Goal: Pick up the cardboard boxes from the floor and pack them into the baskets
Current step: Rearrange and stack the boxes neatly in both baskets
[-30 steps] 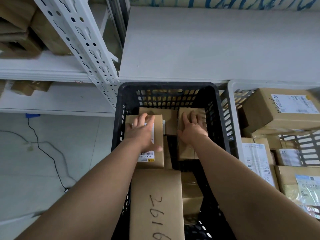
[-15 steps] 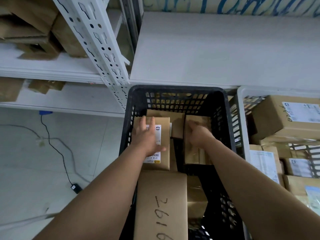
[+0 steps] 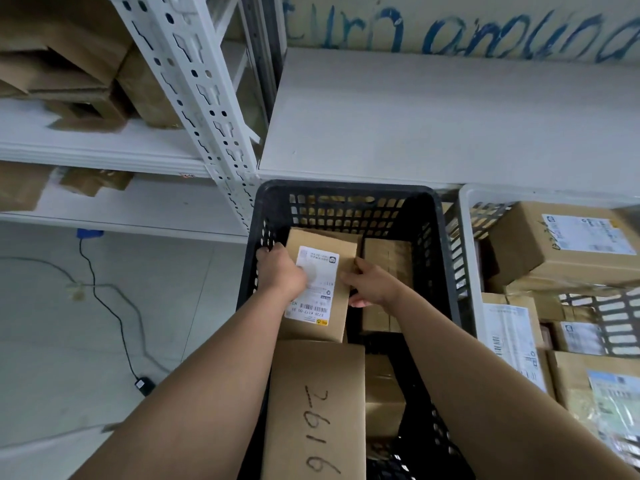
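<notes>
A black plastic basket point(image 3: 346, 194) stands below me with several cardboard boxes inside. Both my hands hold one labelled box point(image 3: 322, 271) at the basket's far left. My left hand point(image 3: 282, 273) grips its left edge, fingers curled over the side. My right hand point(image 3: 367, 284) grips its right edge. To the right of it lies another brown box point(image 3: 388, 258). A long box marked 2616 point(image 3: 317, 410) lies nearer to me in the basket.
A white basket point(image 3: 467, 237) full of labelled boxes stands to the right. A white metal shelf upright point(image 3: 194, 98) and shelves holding cardboard are at the left. A black cable and plug point(image 3: 143, 384) lie on the pale floor. A white shelf board runs behind the baskets.
My left hand slid to the labelled box's left edge and my right hand left the right-hand box to take this box's right edge. The camera moved closer.
</notes>
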`<state>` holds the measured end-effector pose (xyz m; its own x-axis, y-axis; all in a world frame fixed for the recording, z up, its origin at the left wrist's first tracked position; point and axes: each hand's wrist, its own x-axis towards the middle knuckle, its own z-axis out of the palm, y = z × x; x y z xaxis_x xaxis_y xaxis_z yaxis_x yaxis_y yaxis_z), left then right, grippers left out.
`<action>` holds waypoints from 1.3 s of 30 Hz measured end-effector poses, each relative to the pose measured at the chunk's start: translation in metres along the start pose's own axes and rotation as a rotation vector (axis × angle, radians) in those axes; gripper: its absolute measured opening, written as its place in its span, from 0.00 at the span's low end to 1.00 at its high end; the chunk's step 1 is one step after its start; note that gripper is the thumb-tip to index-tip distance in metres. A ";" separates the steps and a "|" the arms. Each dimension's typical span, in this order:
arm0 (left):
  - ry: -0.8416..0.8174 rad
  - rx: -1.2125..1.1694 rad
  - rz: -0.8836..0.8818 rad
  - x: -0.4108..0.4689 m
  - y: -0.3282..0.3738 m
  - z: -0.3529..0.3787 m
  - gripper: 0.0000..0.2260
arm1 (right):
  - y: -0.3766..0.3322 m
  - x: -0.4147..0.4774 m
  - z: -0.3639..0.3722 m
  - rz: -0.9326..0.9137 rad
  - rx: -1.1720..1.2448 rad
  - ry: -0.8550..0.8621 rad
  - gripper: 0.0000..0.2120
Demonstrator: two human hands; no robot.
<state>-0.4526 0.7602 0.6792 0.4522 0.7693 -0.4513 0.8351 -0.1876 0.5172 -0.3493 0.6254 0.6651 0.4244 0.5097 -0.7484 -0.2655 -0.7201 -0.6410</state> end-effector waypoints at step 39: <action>-0.131 0.099 -0.063 0.008 0.024 0.002 0.21 | 0.014 -0.021 -0.055 0.031 0.298 0.321 0.22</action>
<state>-0.4287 0.7605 0.6864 0.4298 0.6963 -0.5748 0.8867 -0.2056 0.4140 -0.3142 0.5787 0.6808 0.6477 0.2841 -0.7070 -0.5004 -0.5411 -0.6759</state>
